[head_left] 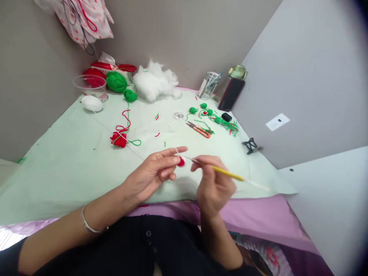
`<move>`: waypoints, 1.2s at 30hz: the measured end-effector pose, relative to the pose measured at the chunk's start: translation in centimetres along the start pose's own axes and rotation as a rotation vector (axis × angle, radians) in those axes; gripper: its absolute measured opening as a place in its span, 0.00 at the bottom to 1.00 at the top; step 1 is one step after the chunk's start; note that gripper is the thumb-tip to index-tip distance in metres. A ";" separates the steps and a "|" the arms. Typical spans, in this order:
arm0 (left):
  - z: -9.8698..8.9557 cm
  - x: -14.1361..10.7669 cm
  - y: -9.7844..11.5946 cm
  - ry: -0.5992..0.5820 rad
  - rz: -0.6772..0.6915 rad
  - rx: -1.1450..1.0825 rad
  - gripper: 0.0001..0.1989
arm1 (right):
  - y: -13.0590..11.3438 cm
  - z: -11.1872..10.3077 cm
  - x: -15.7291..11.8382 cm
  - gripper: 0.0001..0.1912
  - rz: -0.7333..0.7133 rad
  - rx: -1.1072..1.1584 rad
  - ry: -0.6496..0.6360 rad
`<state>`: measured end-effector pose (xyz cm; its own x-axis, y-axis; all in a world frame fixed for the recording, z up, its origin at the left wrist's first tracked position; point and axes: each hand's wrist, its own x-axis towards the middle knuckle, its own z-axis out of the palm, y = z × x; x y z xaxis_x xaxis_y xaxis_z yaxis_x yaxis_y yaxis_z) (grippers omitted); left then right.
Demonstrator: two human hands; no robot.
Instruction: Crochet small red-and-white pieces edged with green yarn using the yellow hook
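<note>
My left hand (pixel 156 168) pinches a small round crochet piece (pixel 181 161), red with a white edge, between thumb and fingers. A strand of white yarn passes over its raised index finger and trails back toward a white yarn ball (pixel 92 103) at the far left. In my right hand (pixel 215 184) is a crochet hook with a yellow handle (pixel 228 173), gripped like a pen. Its metal tip points left and reaches the edge of the crochet piece; whether it is inside a stitch I cannot tell.
White stuffing (pixel 155 81), green yarn balls (pixel 116 82) and a clear tub (pixel 92 90) stand at the back. Orange-handled snips (pixel 199 130) lie beyond my hands, near small green crocheted balls (pixel 193 110). A red yarn bundle (pixel 119 138) lies left; a phone (pixel 231 94) leans right.
</note>
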<state>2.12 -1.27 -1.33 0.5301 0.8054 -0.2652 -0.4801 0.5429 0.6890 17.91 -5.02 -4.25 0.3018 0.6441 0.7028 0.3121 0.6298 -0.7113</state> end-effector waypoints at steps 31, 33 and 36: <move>0.4 -0.3 0.1 -0.049 0.071 0.070 0.04 | -0.4 -0.1 0.5 0.09 0.152 0.238 0.015; 0.4 -0.3 0.0 -0.052 0.069 0.071 0.04 | -0.4 -0.1 0.5 0.09 0.143 0.224 0.017; 0.3 -0.2 -0.1 -0.059 0.066 0.077 0.04 | -0.5 -0.1 0.6 0.09 0.139 0.202 0.011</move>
<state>2.27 -1.57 -1.12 0.5408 0.8219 -0.1791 -0.4614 0.4679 0.7538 17.99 -4.98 -3.51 0.3395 0.7268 0.5970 0.0809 0.6098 -0.7884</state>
